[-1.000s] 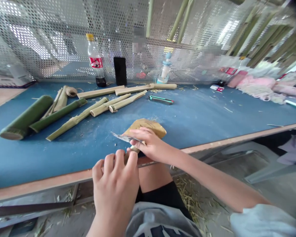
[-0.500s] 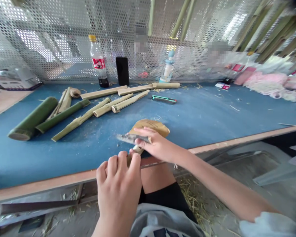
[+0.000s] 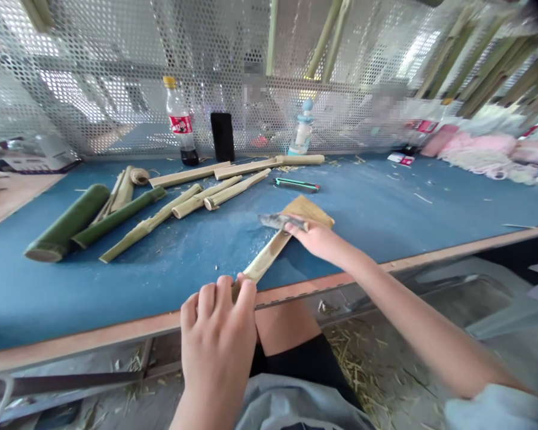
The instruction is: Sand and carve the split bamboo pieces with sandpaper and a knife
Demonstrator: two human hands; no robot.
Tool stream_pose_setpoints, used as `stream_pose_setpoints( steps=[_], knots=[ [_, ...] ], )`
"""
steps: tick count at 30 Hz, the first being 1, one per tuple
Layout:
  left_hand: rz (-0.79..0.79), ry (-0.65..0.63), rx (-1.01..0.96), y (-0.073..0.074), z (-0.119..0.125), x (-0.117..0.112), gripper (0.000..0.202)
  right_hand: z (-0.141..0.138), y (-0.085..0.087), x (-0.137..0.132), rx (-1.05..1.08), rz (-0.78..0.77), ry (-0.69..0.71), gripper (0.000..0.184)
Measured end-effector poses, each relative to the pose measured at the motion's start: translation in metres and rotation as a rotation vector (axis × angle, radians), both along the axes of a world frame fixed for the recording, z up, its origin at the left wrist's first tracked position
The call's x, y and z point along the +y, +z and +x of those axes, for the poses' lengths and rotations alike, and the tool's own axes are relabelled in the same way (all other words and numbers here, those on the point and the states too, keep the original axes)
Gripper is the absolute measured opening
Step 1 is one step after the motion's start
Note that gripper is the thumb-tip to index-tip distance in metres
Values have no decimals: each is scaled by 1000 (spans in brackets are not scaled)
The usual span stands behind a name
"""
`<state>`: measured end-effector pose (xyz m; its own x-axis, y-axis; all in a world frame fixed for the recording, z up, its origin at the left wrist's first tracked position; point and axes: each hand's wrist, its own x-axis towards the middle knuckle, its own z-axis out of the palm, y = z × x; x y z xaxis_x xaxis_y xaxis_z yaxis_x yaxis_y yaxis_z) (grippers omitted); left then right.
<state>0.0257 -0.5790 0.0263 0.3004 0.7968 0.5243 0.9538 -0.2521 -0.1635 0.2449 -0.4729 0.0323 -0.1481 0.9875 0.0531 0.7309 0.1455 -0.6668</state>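
Observation:
My left hand [image 3: 219, 316] is closed round the near end of a split bamboo strip [image 3: 268, 258], just over the table's front edge. From there the pale strip slants away to the right, hollow side up. Toward its far end, my right hand [image 3: 316, 236] is closed on a folded sheet of sandpaper [image 3: 308, 208], tan on its back and grey on the curled flap. The sandpaper lies over the strip, hiding its far end. My right fingers are partly covered by the grey flap.
Left on the blue tabletop [image 3: 376, 209] lie green bamboo pieces [image 3: 69, 224] and several pale ones [image 3: 195, 203], with a twine roll [image 3: 139, 176]. A utility knife [image 3: 296, 184] lies beyond my hands. Along the mesh stand a cola bottle [image 3: 182, 128], a phone [image 3: 223, 137] and a blue-topped bottle [image 3: 300, 131].
My right hand and the sandpaper have slid away along the bamboo, up and to the right, uncovering more of it. My left hand keeps its grip near the edge.

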Motion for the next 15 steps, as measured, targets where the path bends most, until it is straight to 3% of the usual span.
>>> stream_pose_setpoints(
  steps=[3,6,8,12,15],
  knots=[
    [-8,-61,-3,-2,-6,5,12,32,4,13,-23,-36,-107,57],
    [-29,-83,-2,-3,-12,7,15,51,8,-4,-23,-20,-209,56],
    [-53,-95,-11,-4,-14,6,23,66,9,-27,2,15,-410,58],
    [-143,-155,-23,-4,-15,6,42,111,-2,-84,95,160,-975,62],
    [-119,-153,-39,5,-19,15,45,139,-17,-116,136,277,-1133,64]
  ],
)
